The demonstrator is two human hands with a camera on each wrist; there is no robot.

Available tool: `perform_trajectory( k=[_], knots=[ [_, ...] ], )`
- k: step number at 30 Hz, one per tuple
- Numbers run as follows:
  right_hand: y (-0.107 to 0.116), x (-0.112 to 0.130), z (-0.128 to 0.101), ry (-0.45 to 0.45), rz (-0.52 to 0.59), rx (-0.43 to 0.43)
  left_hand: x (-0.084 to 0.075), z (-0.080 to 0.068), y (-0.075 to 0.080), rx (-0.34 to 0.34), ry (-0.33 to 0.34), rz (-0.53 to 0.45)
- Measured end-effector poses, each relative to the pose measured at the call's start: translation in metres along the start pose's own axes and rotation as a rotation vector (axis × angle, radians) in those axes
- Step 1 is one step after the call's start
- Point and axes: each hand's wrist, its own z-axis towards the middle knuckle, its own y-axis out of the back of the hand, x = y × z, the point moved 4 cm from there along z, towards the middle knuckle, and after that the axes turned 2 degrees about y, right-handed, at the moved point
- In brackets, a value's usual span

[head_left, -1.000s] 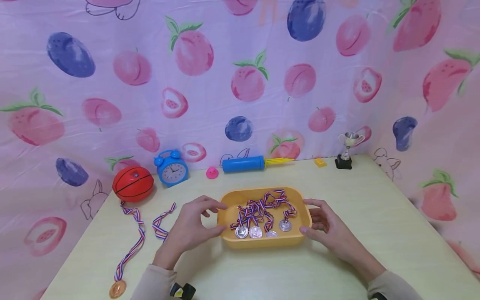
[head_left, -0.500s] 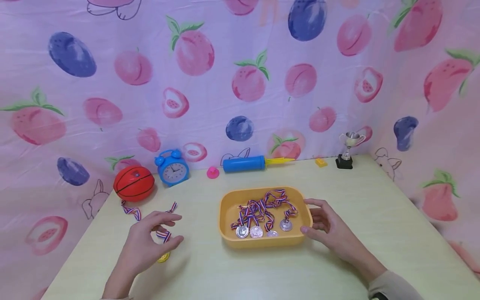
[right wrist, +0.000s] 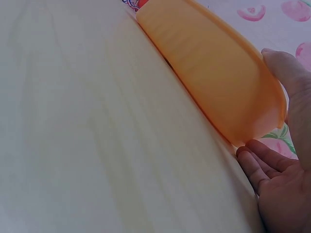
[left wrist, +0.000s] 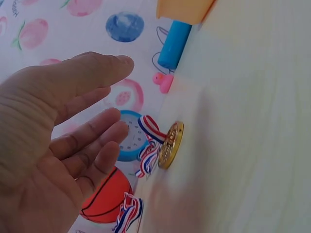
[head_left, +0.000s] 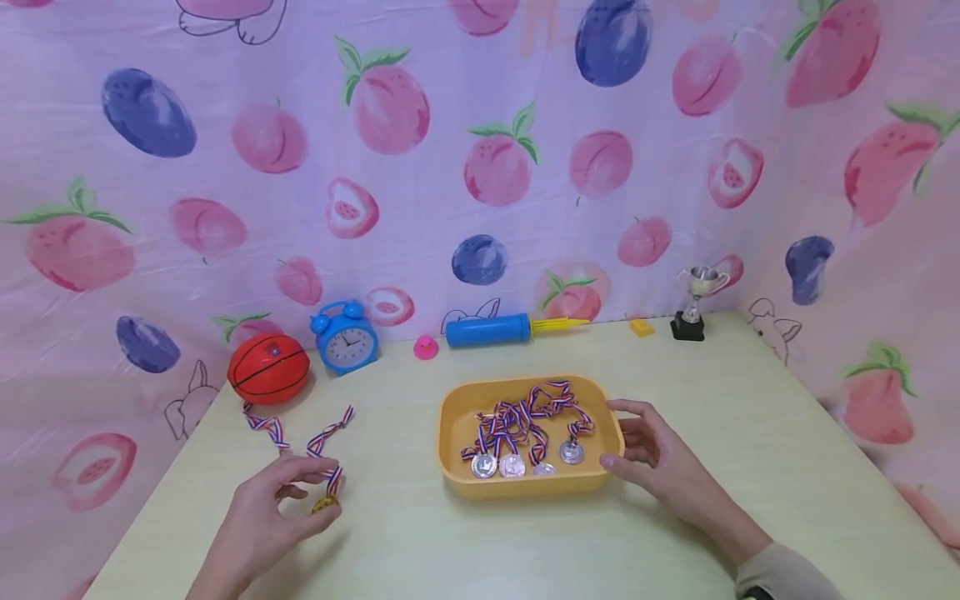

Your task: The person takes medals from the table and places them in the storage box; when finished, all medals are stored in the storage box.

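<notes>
The left hand [head_left: 262,510] is spread, thumb well apart from the fingers, with a gold medal [head_left: 325,504] lying on the table [head_left: 480,550] at the gap of that hand; the head view does not show whether thumb and medal touch. The medal's striped ribbon [head_left: 327,433] runs away beyond the fingertips. Another striped ribbon [head_left: 264,427] reaches toward the back of the same hand, which hides its nearer end. Farther off beyond this hand are a red basketball [head_left: 268,369] and a blue alarm clock [head_left: 347,343].

The right hand [head_left: 667,467] grips the near end of a yellow basket [head_left: 525,487], thumb on one corner and fingers on the other. To that hand's left, inside the basket, lie silver medals [head_left: 484,465] with tangled ribbons [head_left: 517,421]. Beyond it are a pink duck [head_left: 426,348], a blue pump [head_left: 489,331], a yellow block [head_left: 641,327] and a small trophy [head_left: 701,288].

Half a second ago the left hand was higher and nearer the basket, covering more of the medal's ribbon; the right hand and basket have stayed put.
</notes>
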Motion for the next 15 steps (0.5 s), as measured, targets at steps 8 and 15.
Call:
perform_trajectory(
  k=[8,15],
  knots=[
    [0.000,0.001,0.000,-0.003,-0.001,0.002,0.015,0.002,-0.006,0.132,0.135,0.081],
    [0.000,0.002,0.001,-0.015,0.005,0.004,0.025,0.002,-0.012,0.235,0.166,0.092]
  ],
)
